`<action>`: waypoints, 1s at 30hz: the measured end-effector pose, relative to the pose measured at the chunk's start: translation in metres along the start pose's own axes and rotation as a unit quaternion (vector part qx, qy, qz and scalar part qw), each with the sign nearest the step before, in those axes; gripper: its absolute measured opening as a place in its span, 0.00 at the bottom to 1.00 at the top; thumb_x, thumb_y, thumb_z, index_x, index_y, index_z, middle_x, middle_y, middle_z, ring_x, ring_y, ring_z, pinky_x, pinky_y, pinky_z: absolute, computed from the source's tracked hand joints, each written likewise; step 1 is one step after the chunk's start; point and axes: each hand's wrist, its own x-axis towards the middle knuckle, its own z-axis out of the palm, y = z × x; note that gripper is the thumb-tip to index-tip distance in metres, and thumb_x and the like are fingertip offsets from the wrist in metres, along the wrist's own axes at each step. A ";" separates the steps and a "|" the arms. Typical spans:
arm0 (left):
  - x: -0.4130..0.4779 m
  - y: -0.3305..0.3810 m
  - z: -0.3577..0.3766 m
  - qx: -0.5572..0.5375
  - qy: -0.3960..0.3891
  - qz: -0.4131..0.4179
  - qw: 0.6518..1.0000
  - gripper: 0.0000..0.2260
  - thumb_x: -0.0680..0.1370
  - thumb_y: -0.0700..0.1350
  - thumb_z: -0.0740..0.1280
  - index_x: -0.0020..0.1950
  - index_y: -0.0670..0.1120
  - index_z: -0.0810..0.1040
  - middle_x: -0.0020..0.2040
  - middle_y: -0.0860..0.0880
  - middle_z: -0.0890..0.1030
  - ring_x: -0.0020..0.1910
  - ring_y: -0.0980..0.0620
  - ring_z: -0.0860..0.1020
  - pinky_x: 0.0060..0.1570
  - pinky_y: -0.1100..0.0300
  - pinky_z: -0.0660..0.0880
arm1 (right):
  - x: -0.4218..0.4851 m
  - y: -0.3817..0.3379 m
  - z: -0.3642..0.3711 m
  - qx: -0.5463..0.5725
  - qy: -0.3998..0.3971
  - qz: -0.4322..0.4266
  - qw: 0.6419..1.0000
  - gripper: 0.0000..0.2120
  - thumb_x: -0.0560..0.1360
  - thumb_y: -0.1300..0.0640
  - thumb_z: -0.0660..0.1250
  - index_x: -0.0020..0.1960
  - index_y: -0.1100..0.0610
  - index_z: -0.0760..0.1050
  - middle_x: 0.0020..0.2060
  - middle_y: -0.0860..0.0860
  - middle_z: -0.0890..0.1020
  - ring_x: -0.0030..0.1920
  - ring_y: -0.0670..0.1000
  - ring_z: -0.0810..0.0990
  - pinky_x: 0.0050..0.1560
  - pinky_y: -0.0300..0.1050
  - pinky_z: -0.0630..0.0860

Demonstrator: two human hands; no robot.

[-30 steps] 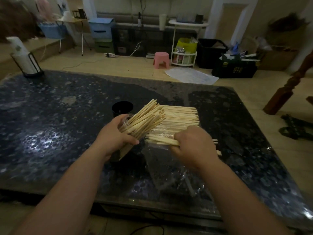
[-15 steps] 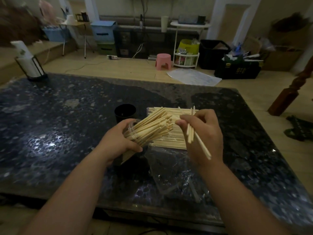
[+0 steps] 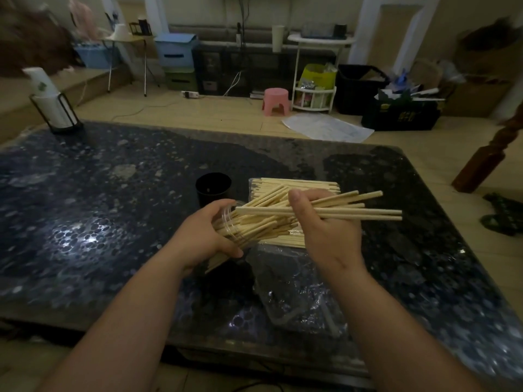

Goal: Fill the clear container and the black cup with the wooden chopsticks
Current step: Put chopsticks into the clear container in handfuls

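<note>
My left hand grips the clear container, tilted with its mouth toward the right and several wooden chopsticks sticking out of it. My right hand holds a small bunch of chopsticks lying almost level, their left ends at the container's mouth. Behind both hands a pile of loose chopsticks rests on the dark stone table. The black cup stands upright just beyond my left hand; nothing shows inside it.
A crumpled clear plastic bag lies on the table in front of my right wrist. A black wire holder with a white roll stands at the far left corner. Beyond the table are a pink stool, boxes and shelves.
My right hand lifted a few chopsticks off the pile, turned them from upright to level, and brought their ends to the container's mouth. My left hand has kept the tilted container in place.
</note>
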 end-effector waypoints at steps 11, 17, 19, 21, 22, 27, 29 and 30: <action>-0.005 0.007 0.000 0.020 -0.021 0.011 1.000 0.43 0.58 0.33 0.81 0.67 0.59 0.75 0.57 0.60 0.78 0.56 0.59 0.75 0.50 0.63 0.72 | 0.009 0.014 -0.002 0.064 -0.058 0.116 0.989 0.03 0.75 0.52 0.71 0.46 0.51 0.81 0.44 0.46 0.83 0.44 0.45 0.81 0.45 0.45 0.78; -0.004 0.008 0.002 0.032 -0.017 0.008 0.999 0.44 0.57 0.35 0.82 0.68 0.60 0.74 0.58 0.59 0.77 0.58 0.56 0.75 0.53 0.59 0.73 | 0.007 0.014 -0.002 0.026 -0.073 0.110 0.991 0.04 0.76 0.61 0.69 0.43 0.56 0.77 0.33 0.48 0.75 0.35 0.46 0.73 0.39 0.45 0.73; -0.004 0.008 0.001 0.033 -0.013 0.005 0.999 0.44 0.57 0.35 0.82 0.69 0.60 0.74 0.58 0.60 0.77 0.59 0.55 0.75 0.52 0.59 0.72 | 0.007 0.016 -0.002 0.042 -0.053 0.115 0.991 0.05 0.76 0.58 0.70 0.42 0.55 0.77 0.34 0.48 0.77 0.36 0.46 0.75 0.39 0.45 0.75; -0.005 0.009 0.001 0.032 -0.013 0.006 0.999 0.44 0.58 0.34 0.82 0.69 0.60 0.74 0.58 0.61 0.76 0.58 0.56 0.74 0.50 0.62 0.71 | 0.009 0.019 -0.004 0.063 -0.012 0.128 0.990 0.07 0.78 0.57 0.68 0.40 0.54 0.76 0.33 0.47 0.77 0.34 0.44 0.73 0.36 0.44 0.71; -0.006 0.010 0.001 0.030 -0.014 0.007 0.999 0.44 0.58 0.34 0.82 0.69 0.60 0.74 0.57 0.61 0.76 0.57 0.57 0.74 0.49 0.63 0.70 | 0.009 0.020 -0.004 0.058 -0.002 0.134 0.989 0.08 0.78 0.57 0.67 0.40 0.55 0.77 0.32 0.46 0.78 0.33 0.43 0.73 0.36 0.43 0.70; -0.007 0.011 0.002 0.020 -0.021 0.007 1.000 0.42 0.59 0.33 0.81 0.66 0.62 0.73 0.57 0.61 0.76 0.55 0.61 0.74 0.48 0.64 0.71 | 0.007 0.020 -0.003 0.006 -0.052 0.118 0.992 0.06 0.76 0.58 0.70 0.42 0.53 0.84 0.38 0.46 0.85 0.42 0.44 0.82 0.43 0.37 0.78; -0.006 0.011 0.001 0.016 -0.020 0.004 1.000 0.42 0.59 0.33 0.81 0.66 0.61 0.73 0.57 0.60 0.77 0.56 0.59 0.74 0.51 0.61 0.72 | 0.008 0.020 -0.003 0.007 -0.037 0.111 0.993 0.06 0.76 0.58 0.70 0.42 0.53 0.84 0.38 0.46 0.84 0.42 0.44 0.81 0.42 0.36 0.77; -0.005 0.010 0.001 0.013 -0.018 0.001 1.000 0.42 0.59 0.33 0.81 0.66 0.61 0.74 0.57 0.60 0.77 0.57 0.58 0.75 0.53 0.59 0.72 | 0.008 0.021 -0.003 0.005 -0.023 0.107 0.994 0.06 0.77 0.58 0.69 0.41 0.53 0.83 0.36 0.44 0.84 0.39 0.42 0.80 0.41 0.35 0.76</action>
